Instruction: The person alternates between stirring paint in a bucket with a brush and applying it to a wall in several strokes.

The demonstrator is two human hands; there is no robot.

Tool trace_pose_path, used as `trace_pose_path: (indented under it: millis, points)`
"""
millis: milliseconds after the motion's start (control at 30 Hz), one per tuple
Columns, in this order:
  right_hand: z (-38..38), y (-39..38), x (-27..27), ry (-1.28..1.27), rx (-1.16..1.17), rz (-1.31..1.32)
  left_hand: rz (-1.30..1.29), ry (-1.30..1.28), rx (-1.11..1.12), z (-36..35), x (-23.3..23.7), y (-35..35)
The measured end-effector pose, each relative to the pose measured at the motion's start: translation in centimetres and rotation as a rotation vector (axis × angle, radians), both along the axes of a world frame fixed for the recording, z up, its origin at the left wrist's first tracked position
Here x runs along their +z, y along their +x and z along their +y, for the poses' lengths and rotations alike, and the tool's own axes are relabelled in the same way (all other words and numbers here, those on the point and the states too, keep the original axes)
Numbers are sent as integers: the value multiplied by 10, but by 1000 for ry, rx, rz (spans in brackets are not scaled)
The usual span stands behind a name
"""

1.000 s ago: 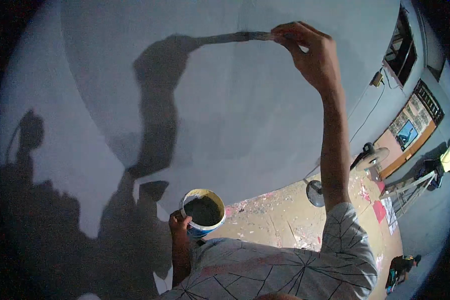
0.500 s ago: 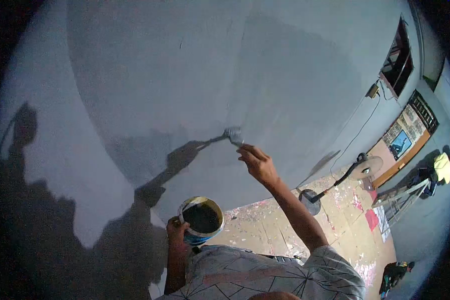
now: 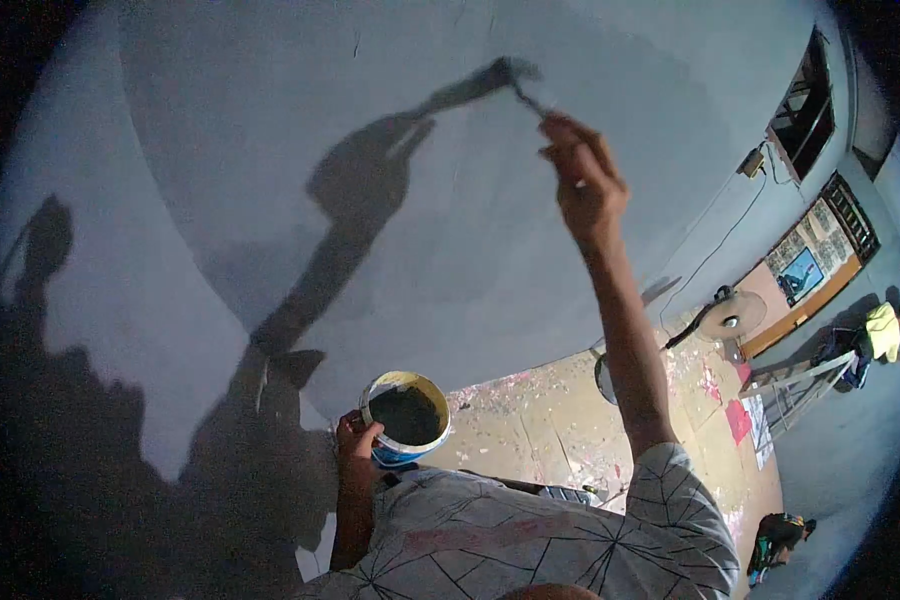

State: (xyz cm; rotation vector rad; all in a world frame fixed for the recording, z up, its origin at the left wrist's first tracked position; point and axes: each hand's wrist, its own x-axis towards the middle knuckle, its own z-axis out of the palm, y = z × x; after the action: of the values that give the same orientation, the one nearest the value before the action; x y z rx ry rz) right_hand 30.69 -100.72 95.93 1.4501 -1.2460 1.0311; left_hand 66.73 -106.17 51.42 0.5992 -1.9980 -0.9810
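My right hand (image 3: 588, 185) is raised high against the blue-grey wall (image 3: 470, 270), fingers closed round the thin handle of a paintbrush (image 3: 526, 92). The brush head is at the wall surface, somewhat blurred, and points up and left. Low in the view, my left hand (image 3: 358, 436) grips the rim of a paint bucket (image 3: 400, 457), with the thumb over its edge. Dark grey paint (image 3: 406, 415) shows inside the bucket, and its inner wall is smeared yellowish. A darker patch spreads on the wall around the brush.
A pedestal fan (image 3: 732, 316) stands to the right, partly behind my right forearm. Beyond it are a stepladder (image 3: 800, 385) with cloths on it and a wall opening (image 3: 802, 105). Another person (image 3: 778, 545) is at the lower right. Paint flecks cover the floor (image 3: 530, 425).
My right hand has moved up and to the right with the paintbrush, along the wall. My left hand and the bucket have hardly moved.
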Motion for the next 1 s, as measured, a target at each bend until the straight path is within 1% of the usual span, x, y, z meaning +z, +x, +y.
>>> trace_pose_path:
  millis: [67,100,167,200,233,300,333,400,433,467,500,533,600,633,667,733,767,800,833,867,900,933,1000]
  points:
    - [-7,-11,-64,132,27,-79,186,1047,15,-3,22,-9]
    - [-3,-6,-93,196,-7,-91,6,1067,119,-8,12,-13]
    - [7,-3,-150,284,-41,-100,39,1056,129,-1,38,-12]
    - [10,-3,-169,306,-43,-104,66,1037,137,3,47,-10]
    - [15,3,-176,303,-41,-112,59,1034,142,4,43,-7]
    - [26,13,-185,495,-63,-172,139,329,-41,4,34,-4]
    - [30,14,-190,483,-72,-189,123,319,-54,1,30,-6]
    - [35,12,-197,472,124,-502,135,865,3,-8,37,-18]
    - [42,13,-200,457,118,-516,118,854,-3,-15,24,-20]
    - [51,18,-197,402,96,-600,56,817,-14,-22,4,-24]
    - [60,20,-199,348,74,-683,-4,780,-23,-25,3,-24]
    - [70,19,-208,339,71,-695,-17,773,-25,-24,2,-23]
    - [89,20,-234,202,177,-1147,113,1077,78,-5,45,-29]
    - [100,33,-232,60,342,-1289,121,1111,69,1,62,-30]
    - [111,40,-243,49,339,-1300,106,1106,68,5,60,-30]
    - [137,47,-268,-181,388,-1717,158,1156,-20,3,47,-33]
    - [148,51,-285,-298,436,-1808,173,1251,-26,-2,18,-39]
    - [160,54,-307,-420,484,-1895,161,1234,-99,-1,6,-40]
    - [175,56,-332,-449,489,-1891,-26,1141,-158,-4,-3,-39]
    - [192,58,-358,-470,566,-1966,-214,1041,-216,-7,-5,-41]
    - [206,64,-379,-497,640,-2035,-86,855,-275,10,24,-41]
    - [216,74,-393,-546,627,-2027,-113,844,-307,18,45,-46]
    - [237,101,-418,-545,450,-2114,-12,1225,-186,33,67,-68]
